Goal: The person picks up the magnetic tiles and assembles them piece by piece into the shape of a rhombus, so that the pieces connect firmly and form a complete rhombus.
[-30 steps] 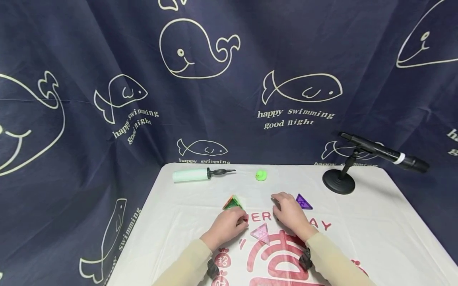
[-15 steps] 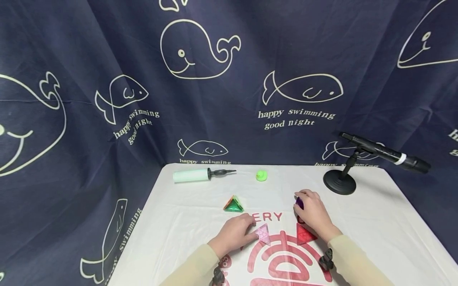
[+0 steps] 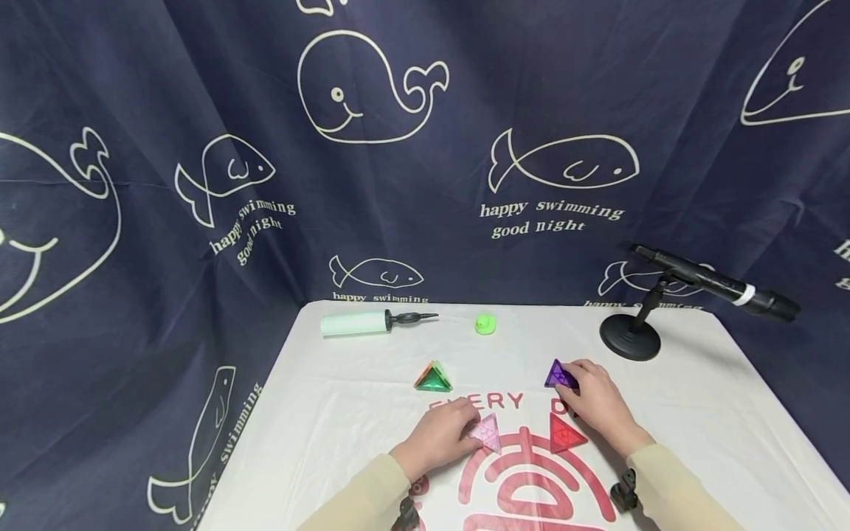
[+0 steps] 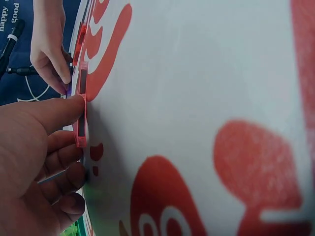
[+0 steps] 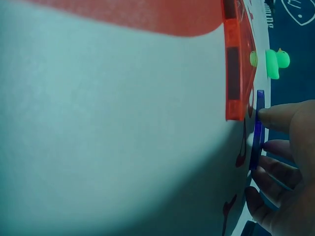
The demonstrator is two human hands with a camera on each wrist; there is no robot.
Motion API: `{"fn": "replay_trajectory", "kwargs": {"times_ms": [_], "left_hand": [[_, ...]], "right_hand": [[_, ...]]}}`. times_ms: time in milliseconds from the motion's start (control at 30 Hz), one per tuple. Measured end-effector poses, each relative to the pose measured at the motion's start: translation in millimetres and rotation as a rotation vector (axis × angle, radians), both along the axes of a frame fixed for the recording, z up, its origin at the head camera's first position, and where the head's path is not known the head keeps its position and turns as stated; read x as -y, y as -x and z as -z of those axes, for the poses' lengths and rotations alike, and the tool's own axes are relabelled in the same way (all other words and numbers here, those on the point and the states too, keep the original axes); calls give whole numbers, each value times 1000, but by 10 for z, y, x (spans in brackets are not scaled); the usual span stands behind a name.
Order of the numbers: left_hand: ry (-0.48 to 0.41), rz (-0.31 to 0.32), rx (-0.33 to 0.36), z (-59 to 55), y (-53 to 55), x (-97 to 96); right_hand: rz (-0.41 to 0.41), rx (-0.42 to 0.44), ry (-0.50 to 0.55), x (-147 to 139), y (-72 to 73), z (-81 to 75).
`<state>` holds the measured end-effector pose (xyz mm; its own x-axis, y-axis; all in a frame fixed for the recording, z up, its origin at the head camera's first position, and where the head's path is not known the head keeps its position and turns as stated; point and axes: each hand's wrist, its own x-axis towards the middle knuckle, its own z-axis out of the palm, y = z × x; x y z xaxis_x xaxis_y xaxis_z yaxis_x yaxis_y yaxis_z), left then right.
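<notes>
While the left hand [image 3: 438, 435] has its grip on a pink triangle [image 3: 490, 434], thumb and forefinger at its corner, the grip of the right hand [image 3: 598, 394] pinches a purple triangle [image 3: 558, 373]. Both pieces are on or just above the white surface [image 3: 325, 442]; which, I cannot tell. A red triangle [image 3: 567, 436] lies near the right wrist, nearer the person than the purple one. Beyond the left hand sits a green triangle [image 3: 432, 380], and farther back are a pump [image 3: 355, 324], a green duck [image 3: 485, 324] and a microphone [image 3: 704, 277] on its stand.
</notes>
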<state>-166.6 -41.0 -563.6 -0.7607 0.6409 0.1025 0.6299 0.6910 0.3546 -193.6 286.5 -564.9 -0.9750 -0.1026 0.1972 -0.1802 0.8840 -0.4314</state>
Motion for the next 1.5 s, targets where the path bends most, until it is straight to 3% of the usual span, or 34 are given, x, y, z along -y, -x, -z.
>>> {"fn": "replay_trajectory", "kwargs": {"times_ms": [833, 1500], "left_hand": [[-40, -23, 76, -5, -35, -8], [-96, 33, 31, 1, -21, 10]], "right_hand": [[-11, 32, 5, -6, 25, -10], [-34, 96, -18, -75, 88, -50]]}}
